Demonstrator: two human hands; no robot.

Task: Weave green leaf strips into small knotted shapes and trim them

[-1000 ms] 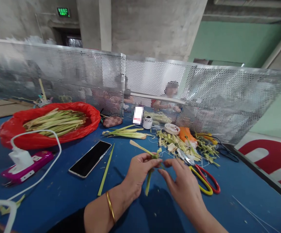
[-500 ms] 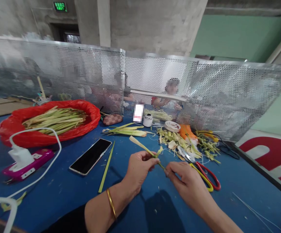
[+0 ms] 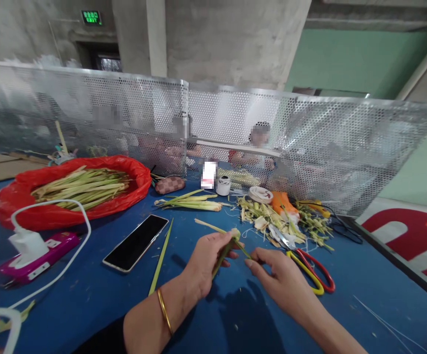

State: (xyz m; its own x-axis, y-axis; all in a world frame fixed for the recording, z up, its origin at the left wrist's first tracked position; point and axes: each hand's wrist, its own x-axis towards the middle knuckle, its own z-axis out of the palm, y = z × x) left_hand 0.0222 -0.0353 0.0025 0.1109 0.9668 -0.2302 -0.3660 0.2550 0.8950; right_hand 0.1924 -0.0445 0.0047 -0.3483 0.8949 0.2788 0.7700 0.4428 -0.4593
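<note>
My left hand [image 3: 206, 255], with a gold bangle on its wrist, is closed on a pale green leaf strip [image 3: 210, 226] just above the table. One end of the strip points to the far left, and a small folded bulge shows above the fingertips. Thumb and forefinger of my right hand [image 3: 278, 270] pinch the strip's thin lower end. Another leaf strip [image 3: 162, 255] lies flat beside my left forearm. Scissors with red and yellow handles [image 3: 315, 270] rest right of my right hand, blades towards a heap of leaf scraps [image 3: 263, 216].
A red plastic bag [image 3: 14, 199] full of leaf strips stands left, behind a purple power strip [image 3: 38, 258] with a white cable. A dark phone [image 3: 137, 243] lies nearer. Beyond are a bundle of strips [image 3: 195, 201], a white roll [image 3: 224, 186] and a perforated metal screen [image 3: 228, 113].
My left hand has turned, its fingers now showing under the strip, and a green leaf part hangs below them. My right hand keeps its pinch at nearly the same place.
</note>
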